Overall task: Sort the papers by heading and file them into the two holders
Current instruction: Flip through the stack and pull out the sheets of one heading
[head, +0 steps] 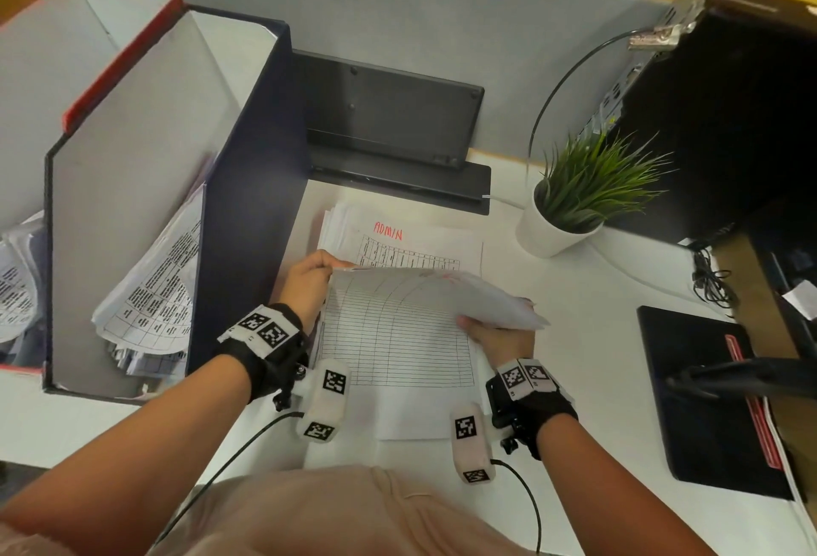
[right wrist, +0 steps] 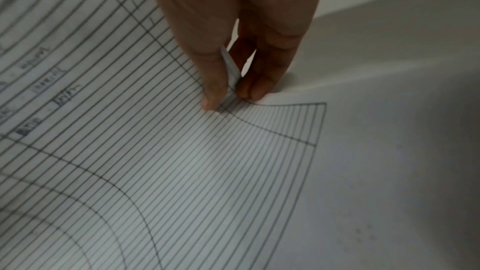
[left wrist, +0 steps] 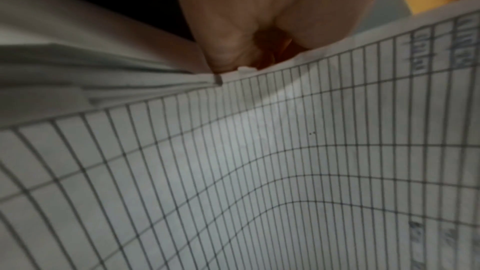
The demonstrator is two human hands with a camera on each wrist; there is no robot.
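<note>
You could crease or tear the top sheet (head: 398,325) by pulling its two edges unevenly, or misfile it: its heading is curled out of sight. Your left hand (head: 305,281) pinches its far left edge; your right hand (head: 499,334) pinches its right edge. It lifts off the pile (head: 424,246) beside the dark holder (head: 256,202).

Black wrist straps (head: 269,356) carry white marker-printed blocks (head: 325,401) (black cables trailing); beige clothing (head: 353,511) below.
</note>
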